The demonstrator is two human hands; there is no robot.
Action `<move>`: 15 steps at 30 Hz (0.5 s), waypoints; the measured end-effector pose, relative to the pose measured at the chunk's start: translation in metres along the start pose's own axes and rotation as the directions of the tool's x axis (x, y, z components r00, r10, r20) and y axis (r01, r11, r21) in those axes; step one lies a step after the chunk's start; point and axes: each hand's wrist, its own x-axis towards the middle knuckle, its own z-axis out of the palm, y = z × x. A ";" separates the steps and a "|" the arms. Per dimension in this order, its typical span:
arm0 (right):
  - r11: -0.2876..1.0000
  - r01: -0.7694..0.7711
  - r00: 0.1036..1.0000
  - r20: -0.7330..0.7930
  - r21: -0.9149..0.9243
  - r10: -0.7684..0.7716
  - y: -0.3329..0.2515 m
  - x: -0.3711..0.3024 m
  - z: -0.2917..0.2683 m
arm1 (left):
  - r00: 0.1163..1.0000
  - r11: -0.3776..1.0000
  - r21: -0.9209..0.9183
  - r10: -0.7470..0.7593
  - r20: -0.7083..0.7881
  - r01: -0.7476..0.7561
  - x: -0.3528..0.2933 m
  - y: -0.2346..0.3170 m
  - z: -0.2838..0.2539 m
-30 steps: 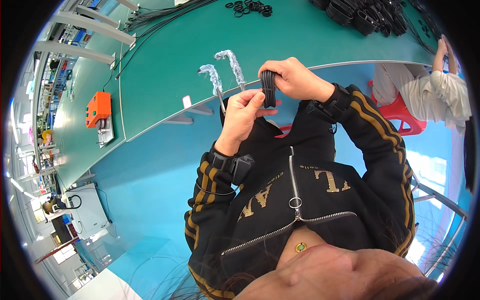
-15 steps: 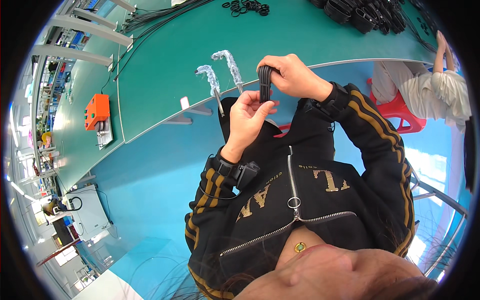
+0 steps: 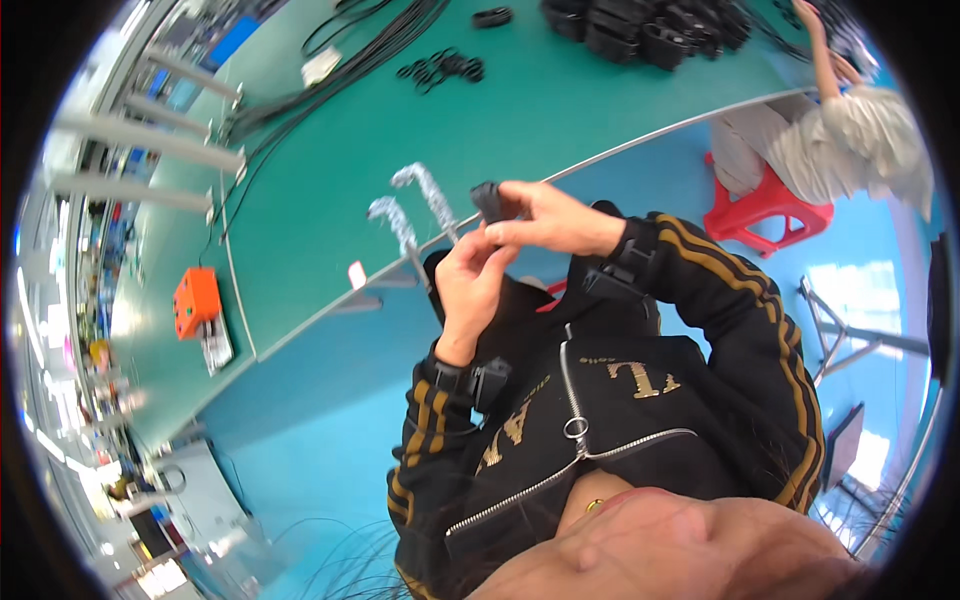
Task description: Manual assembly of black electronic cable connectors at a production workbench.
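Note:
A folded bundle of black cable (image 3: 487, 202) is held just in front of the table edge. My right hand (image 3: 560, 222) is closed round its side, the thumb reaching toward my left fingers. My left hand (image 3: 470, 290) pinches at the bundle's lower end, where the two hands meet; its fingertips partly hide that end. Just left of the bundle, two metal rods with hooked ends wrapped in clear plastic, a nearer-to-hand rod (image 3: 436, 200) and a left rod (image 3: 394, 224), stick out at the table edge.
Black rings (image 3: 445, 68) lie in a small pile on the green table (image 3: 330, 210). Long black cables (image 3: 375, 65) run along its far left. A heap of black coiled bundles (image 3: 650, 30) sits far right. An orange device (image 3: 196, 302) stands left. A co-worker sits right on a red stool (image 3: 770, 215).
The view has shifted. The bundle has tipped, now showing its end rather than its long side. My hands have drawn closer together, with the right thumb near the left fingers.

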 end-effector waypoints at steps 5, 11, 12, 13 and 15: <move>0.984 0.002 0.998 0.055 0.179 -0.012 -0.002 -0.006 0.001 | 0.996 0.996 0.042 0.070 0.059 -0.073 0.004 -0.014 -0.008; 0.986 0.021 0.995 0.091 0.168 -0.037 -0.001 -0.012 -0.019 | 0.990 0.997 0.019 0.067 0.125 -0.070 0.007 0.001 0.010; 0.983 -0.011 0.997 0.073 0.186 -0.002 -0.005 -0.014 -0.021 | 0.992 0.998 0.026 0.062 0.109 -0.065 0.007 0.004 0.008; 0.978 -0.043 0.998 0.055 0.203 0.033 -0.013 -0.016 -0.023 | 0.997 0.997 0.039 0.068 0.046 -0.070 0.006 0.007 0.004; 0.970 -0.086 0.996 0.057 0.226 0.075 -0.018 -0.019 -0.022 | 0.993 0.995 0.068 0.080 -0.086 -0.074 0.001 0.016 -0.001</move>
